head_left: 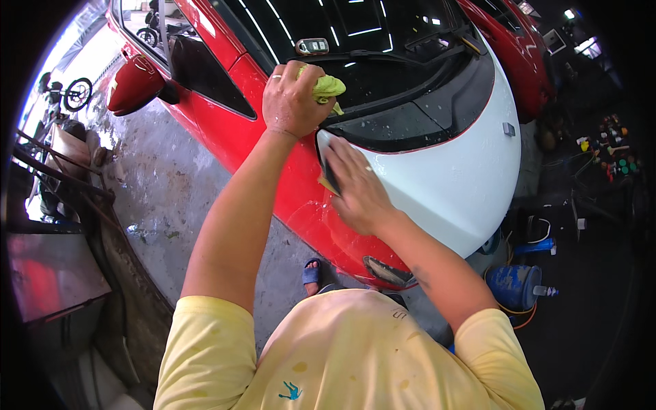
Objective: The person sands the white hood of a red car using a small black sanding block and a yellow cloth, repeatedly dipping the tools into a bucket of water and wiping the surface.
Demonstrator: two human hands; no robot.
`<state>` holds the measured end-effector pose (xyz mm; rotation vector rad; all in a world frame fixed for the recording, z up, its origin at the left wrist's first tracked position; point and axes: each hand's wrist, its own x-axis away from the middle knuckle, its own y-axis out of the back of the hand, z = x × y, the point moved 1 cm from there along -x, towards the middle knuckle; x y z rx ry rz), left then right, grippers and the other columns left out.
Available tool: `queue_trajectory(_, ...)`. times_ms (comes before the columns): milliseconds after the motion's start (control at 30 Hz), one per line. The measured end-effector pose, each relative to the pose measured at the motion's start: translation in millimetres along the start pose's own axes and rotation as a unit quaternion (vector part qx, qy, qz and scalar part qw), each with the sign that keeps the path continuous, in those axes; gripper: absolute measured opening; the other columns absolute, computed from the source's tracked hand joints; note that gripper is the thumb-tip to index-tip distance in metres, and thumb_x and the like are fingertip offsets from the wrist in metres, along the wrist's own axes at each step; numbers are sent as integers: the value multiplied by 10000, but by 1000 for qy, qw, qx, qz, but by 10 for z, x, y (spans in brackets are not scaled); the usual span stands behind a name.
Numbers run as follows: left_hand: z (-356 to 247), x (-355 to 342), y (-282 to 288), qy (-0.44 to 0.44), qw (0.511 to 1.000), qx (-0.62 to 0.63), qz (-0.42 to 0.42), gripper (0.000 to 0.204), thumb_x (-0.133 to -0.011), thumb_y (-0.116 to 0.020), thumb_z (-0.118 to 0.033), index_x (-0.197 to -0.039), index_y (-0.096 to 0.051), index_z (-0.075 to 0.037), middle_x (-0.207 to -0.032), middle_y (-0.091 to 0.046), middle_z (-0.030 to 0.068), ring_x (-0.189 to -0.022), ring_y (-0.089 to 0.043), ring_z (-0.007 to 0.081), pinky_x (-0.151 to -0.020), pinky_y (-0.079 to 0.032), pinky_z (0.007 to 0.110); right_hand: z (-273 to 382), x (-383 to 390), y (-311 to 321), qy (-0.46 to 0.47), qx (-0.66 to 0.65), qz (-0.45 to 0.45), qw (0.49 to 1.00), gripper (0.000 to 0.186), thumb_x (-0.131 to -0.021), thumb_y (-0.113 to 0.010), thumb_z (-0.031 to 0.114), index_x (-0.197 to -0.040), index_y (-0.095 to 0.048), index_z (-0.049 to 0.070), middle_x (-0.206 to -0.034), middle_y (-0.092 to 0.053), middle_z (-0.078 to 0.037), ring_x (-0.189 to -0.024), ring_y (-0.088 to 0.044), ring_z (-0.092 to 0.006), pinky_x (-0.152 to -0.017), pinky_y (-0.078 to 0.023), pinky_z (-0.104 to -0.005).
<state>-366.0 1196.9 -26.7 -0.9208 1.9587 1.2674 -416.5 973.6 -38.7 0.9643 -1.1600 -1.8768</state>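
My left hand (294,99) is closed around a crumpled yellow-green cloth (329,87), held over the base of the windshield where it meets the red fender. Close below it, my right hand (357,183) grips a flat dark pad with a tan edge (331,179), partly hidden under the fingers. That pad lies against the red fender (301,195) beside the corner of the white hood (444,181). Water drops and wet marks dot the paintwork around my right hand.
A key fob (312,46) rests on the windshield (355,27). To the left, the red side mirror (135,85) juts out above a wet floor (167,184). A blue tank (514,285) with an orange hose stands at right, near a second red car (523,65).
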Motion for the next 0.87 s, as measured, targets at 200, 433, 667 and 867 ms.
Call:
queue_trajectory(200,45,-2,34,-1,1000,-7,2,461,-683,-961,-261,-1079,-739,-183,-1123,-709,64,-1101,-703,330,-889,-601,488,-7,33,134,4,51,56,997,929,-878,-784,208,-1657,-364,-73,-1751,-348,-281,-1651,-310,-419,-1373,-231,-513)
queue_trajectory(433,24,-31,-1,-9,1000,-4,12,470,-695,-958,-267,-1096,-728,-182,-1141,-713,64,-1109,-704,327,-884,-600,495,87,-147,23,3,85,16,996,904,-895,-776,241,-1657,-390,-53,-1760,-357,-255,-1651,-322,-398,-1365,-245,-522)
queue_trajectory(667,20,20,5,7,1000,-17,0,465,-701,-956,-245,-1105,-737,-174,-1143,-713,77,-1118,-703,342,-909,-596,498,-419,1227,-105,-91,128,-68,985,857,-929,-736,236,-1643,-391,-87,-1723,-378,-323,-1605,-369,-501,-1322,-286,-580)
queue_trajectory(867,90,-27,23,-39,999,-12,15,452,-727,-955,-226,-1123,-755,-138,-1157,-724,109,-1149,-709,366,-957,-600,496,82,35,-484,-88,52,-112,988,1110,-799,-859,351,-1657,-334,-118,-1763,-303,-324,-1652,-280,-494,-1355,-205,-573)
